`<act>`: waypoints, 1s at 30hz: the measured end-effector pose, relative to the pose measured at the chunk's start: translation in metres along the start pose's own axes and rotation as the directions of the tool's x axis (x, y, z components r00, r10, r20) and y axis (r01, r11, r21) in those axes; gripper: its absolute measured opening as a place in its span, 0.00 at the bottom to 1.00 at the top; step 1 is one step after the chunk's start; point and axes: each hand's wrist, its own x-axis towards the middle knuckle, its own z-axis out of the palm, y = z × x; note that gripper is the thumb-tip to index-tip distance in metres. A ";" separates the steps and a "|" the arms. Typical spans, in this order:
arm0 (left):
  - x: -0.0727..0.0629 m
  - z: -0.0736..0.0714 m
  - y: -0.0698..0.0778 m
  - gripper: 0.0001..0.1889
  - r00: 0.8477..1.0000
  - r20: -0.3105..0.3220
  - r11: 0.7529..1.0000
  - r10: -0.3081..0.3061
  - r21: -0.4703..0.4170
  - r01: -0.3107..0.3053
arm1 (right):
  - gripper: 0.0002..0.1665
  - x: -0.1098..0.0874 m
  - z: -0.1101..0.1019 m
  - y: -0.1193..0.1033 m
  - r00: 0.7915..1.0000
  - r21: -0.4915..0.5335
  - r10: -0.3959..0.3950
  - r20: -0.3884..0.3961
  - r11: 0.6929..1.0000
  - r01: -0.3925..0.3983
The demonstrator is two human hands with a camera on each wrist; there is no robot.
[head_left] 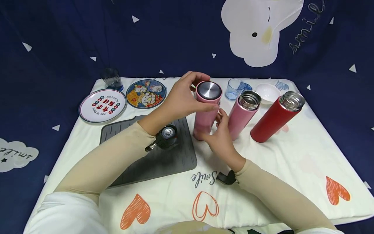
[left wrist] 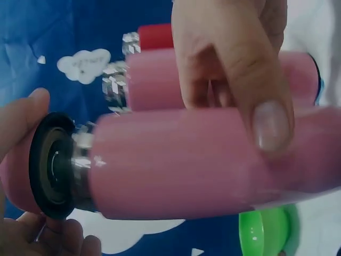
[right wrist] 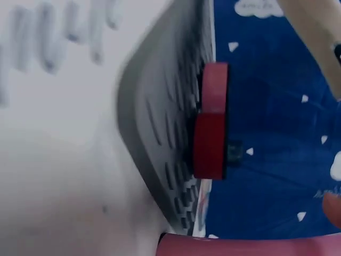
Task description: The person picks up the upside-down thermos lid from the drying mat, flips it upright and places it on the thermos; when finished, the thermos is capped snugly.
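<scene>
A pink thermos bottle [head_left: 204,122] stands at the middle of the table, just past the mat. My left hand [head_left: 185,97] grips its pink lid [head_left: 208,91], which has a silver top. In the left wrist view the lid [left wrist: 17,176] sits tilted off the metal neck [left wrist: 81,165], with a gap between them. Lower on the body, my right hand [head_left: 220,146] holds the bottle, thumb along its near side. Beside it stand a second pink bottle [head_left: 243,113] and a red bottle [head_left: 274,120], both without lids, their metal mouths showing.
A dark grey mat [head_left: 175,162] lies at left; a pink lid [right wrist: 214,87] and a red lid [right wrist: 209,145] rest on it. Behind are a white plate [head_left: 102,105], a cartoon plate [head_left: 147,94], two glasses and a white bowl [head_left: 266,92]. A green bowl [left wrist: 261,232] shows behind the bottle.
</scene>
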 end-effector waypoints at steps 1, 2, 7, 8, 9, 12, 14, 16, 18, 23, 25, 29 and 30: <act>0.003 0.003 -0.003 0.39 1.000 0.017 1.000 -0.014 -0.007 0.014 | 0.59 0.002 0.001 -0.004 0.999 0.016 0.033 0.005 0.999 -0.033; 0.005 0.005 -0.006 0.39 0.999 0.028 1.000 -0.024 -0.014 0.024 | 0.56 0.003 0.003 -0.008 0.998 0.033 0.055 0.010 0.998 -0.055; 0.010 0.014 -0.017 0.41 0.999 0.039 0.999 -0.017 -0.034 0.019 | 0.40 0.007 0.008 -0.011 1.000 0.041 0.010 -0.021 0.999 -0.009; 0.011 0.014 -0.019 0.42 0.999 0.044 0.999 -0.014 -0.036 0.016 | 0.39 0.009 0.009 -0.005 0.999 0.032 -0.003 -0.037 0.999 0.005; 0.011 0.015 -0.020 0.42 0.998 0.054 0.999 -0.012 -0.042 0.014 | 0.39 0.011 0.010 0.001 0.999 0.021 -0.016 -0.052 1.000 0.017; 0.011 0.013 -0.025 0.40 0.994 0.107 0.995 -0.018 -0.099 0.028 | 0.39 0.017 0.011 0.020 0.996 -0.004 -0.031 -0.080 1.000 0.031; 0.011 0.012 -0.030 0.38 0.988 0.150 0.984 -0.024 -0.170 0.050 | 0.40 0.020 0.011 0.028 0.996 -0.001 -0.036 -0.080 0.999 0.036; 0.010 0.011 -0.033 0.40 0.984 0.176 0.976 -0.016 -0.212 0.054 | 0.40 0.021 0.010 0.032 0.996 0.005 -0.041 -0.076 0.999 0.042; 0.010 0.013 -0.035 0.41 0.985 0.170 0.977 -0.008 -0.208 0.044 | 0.40 0.022 0.009 0.033 0.996 0.004 -0.046 -0.071 0.999 0.046; 0.011 0.020 -0.037 0.39 0.990 0.143 0.980 -0.001 -0.198 0.029 | 0.39 0.023 0.008 0.034 0.997 -0.004 -0.041 -0.070 0.999 0.041; 0.012 0.022 -0.039 0.41 0.990 0.138 0.981 -0.005 -0.192 0.031 | 0.39 0.024 0.009 0.035 0.997 -0.003 -0.039 -0.069 0.999 0.039; 0.013 0.022 -0.041 0.42 0.994 0.113 0.986 0.006 -0.167 0.013 | 0.39 0.027 0.010 0.036 0.997 0.006 -0.039 -0.065 0.999 0.040; 0.014 0.020 -0.041 0.41 0.994 0.112 0.985 0.011 -0.173 0.009 | 0.39 0.028 0.010 0.036 0.997 0.008 -0.037 -0.064 0.999 0.037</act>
